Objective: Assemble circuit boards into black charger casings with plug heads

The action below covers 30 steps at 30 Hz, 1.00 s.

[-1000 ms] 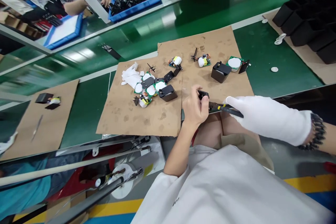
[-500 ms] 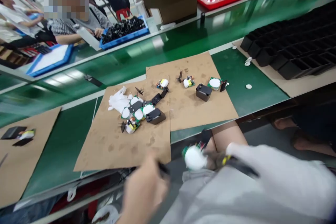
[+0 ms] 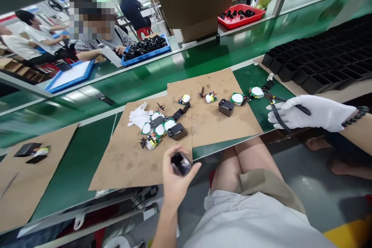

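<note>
I logged the left hand (image 3: 177,176) at lower centre of the frame, by the near edge of the bench (image 3: 81,151). Its grip was closed around a small black housing (image 3: 180,163), with the thumb and fingers wrapped on its sides. The gloved right hand (image 3: 315,113) sat at the right of the frame, its grip folded round a dark tool (image 3: 290,105). The tool's far end lay near a white-topped circuit board (image 3: 257,92) on the green surface.

Progress, as I judged it: partial. One housing was in hand, apart from any board. On the cardboard sheet (image 3: 212,128) a second housing (image 3: 226,107) and a third housing (image 3: 177,131) lay among loose boards (image 3: 158,126), with a white glove (image 3: 139,115) touching that cluster. These pieces lay separate — so I judged most of the work left.

Room: a green conveyor belt (image 3: 180,69) ran behind the bench, and black trays (image 3: 319,66) filled the upper right. Beyond the belt stood a blue bin (image 3: 147,48), a red tray (image 3: 240,13) and a cardboard box (image 3: 197,0) — other people (image 3: 31,42) sat at upper left.
</note>
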{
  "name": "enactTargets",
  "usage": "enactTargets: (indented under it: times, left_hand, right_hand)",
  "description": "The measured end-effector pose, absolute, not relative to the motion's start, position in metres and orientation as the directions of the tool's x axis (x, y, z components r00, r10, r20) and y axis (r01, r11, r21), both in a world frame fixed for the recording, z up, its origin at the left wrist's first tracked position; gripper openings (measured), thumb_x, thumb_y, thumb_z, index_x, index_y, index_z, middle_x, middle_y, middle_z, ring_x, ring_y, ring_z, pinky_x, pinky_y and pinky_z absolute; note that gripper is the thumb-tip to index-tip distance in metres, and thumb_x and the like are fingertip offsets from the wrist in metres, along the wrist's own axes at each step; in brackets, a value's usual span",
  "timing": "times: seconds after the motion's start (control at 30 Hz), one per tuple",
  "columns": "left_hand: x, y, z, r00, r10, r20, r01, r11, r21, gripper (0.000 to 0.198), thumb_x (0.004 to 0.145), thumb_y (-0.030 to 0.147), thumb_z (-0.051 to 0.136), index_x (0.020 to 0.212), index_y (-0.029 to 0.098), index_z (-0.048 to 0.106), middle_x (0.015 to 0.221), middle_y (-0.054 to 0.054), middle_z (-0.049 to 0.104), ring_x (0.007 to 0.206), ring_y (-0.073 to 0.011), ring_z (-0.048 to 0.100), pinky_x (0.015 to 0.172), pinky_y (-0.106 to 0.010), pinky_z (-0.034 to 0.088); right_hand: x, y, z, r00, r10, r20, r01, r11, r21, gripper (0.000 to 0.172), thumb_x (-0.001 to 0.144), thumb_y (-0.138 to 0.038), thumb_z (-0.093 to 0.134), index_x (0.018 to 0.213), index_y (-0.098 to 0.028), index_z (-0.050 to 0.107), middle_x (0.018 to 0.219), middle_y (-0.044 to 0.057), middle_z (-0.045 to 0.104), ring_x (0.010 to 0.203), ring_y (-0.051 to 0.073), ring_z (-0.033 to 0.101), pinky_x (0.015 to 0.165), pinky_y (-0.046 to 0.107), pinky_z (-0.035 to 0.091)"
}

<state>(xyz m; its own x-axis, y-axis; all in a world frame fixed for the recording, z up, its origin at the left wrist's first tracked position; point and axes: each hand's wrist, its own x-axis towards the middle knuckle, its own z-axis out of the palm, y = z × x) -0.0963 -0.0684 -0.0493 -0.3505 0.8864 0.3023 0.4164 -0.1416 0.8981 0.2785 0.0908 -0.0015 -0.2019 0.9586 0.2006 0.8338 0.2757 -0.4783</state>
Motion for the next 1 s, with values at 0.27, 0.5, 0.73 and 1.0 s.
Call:
enactTargets:
  times: [0.27,0.5,0.73,1.0]
  left_hand:
    - [-0.031,0.014,-0.089,-0.344,0.890,0.299,0.172,-0.254,0.952,0.063,0.067,0.042,0.091,0.116,0.021,0.057,0.105,-0.005,0.065,0.107,-0.0220,0.066,0.102,-0.038,0.051]
    - [-0.023,0.039,-0.101,-0.181,0.972,0.149,0.305,-0.088,0.948,0.077,0.073,0.025,0.085,0.139,0.023,0.045,0.146,-0.017,0.054,0.137,-0.0333,0.054,0.116,-0.052,0.042]
    - [-0.026,0.032,-0.098,-0.133,0.984,0.121,0.263,-0.083,0.961,0.075,0.077,0.021,0.080,0.142,0.021,0.042,0.139,-0.017,0.059,0.138,-0.0335,0.054,0.115,-0.054,0.043]
    - [-0.023,0.035,-0.100,-0.161,0.982,0.101,0.248,-0.059,0.967,0.077,0.074,0.017,0.080,0.140,0.020,0.041,0.135,-0.015,0.062,0.130,-0.0312,0.059,0.113,-0.052,0.045]
  right_hand:
    - [0.273,0.130,0.007,0.083,0.988,-0.134,0.948,-0.120,-0.296,0.075,0.083,-0.045,0.067,0.149,-0.014,0.048,0.126,0.027,0.067,0.102,0.036,0.070,0.082,0.047,0.052]
    - [0.201,0.156,0.012,-0.034,0.992,0.119,0.992,0.048,-0.113,0.061,0.092,-0.041,0.056,0.140,-0.003,0.056,0.138,0.036,0.054,0.129,0.050,0.052,0.097,0.061,0.044]
    - [0.117,0.182,0.010,-0.482,0.876,0.034,0.836,0.471,-0.282,0.043,0.091,-0.038,0.059,0.131,-0.026,0.066,0.136,0.007,0.067,0.123,0.028,0.064,0.105,0.039,0.049]
    - [0.068,0.241,-0.005,-0.661,0.700,-0.270,0.750,0.599,-0.281,0.045,0.063,-0.014,0.076,0.107,-0.023,0.071,0.105,0.004,0.076,0.097,0.027,0.070,0.081,0.033,0.053]
